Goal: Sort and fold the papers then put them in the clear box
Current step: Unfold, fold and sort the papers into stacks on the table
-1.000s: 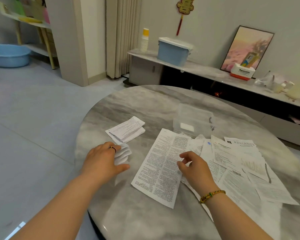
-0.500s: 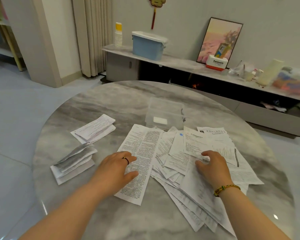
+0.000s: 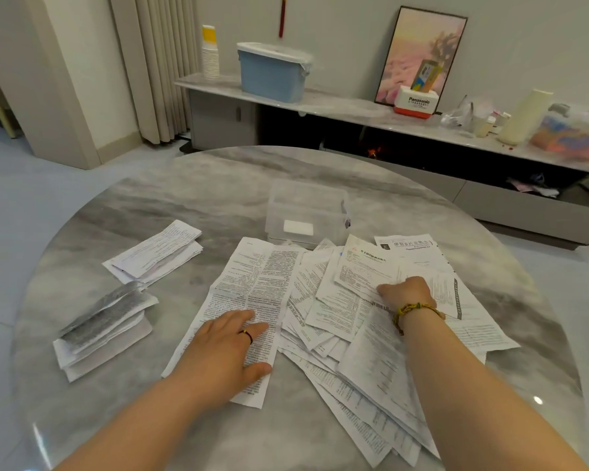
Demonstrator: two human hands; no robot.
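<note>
Papers [image 3: 371, 348] fanned in a loose pile on the table [image 3: 218, 185]; clear box [image 3: 306, 212] just beyond the far edge, folded stacks [image 3: 102, 328] off to your left. Left hand [image 3: 232, 348] lies flat, fingers straight, pressing the long sheet [image 3: 252, 283]. Right hand [image 3: 405, 294] is curled on the pile; cannot tell whether it pinches a sheet. Keep the long sheet pinned, draw one sheet free, square the edges before creasing.

Unfolded papers [image 3: 337, 300] (overlapping) sprawl beside clear box [image 3: 306, 209].
</note>
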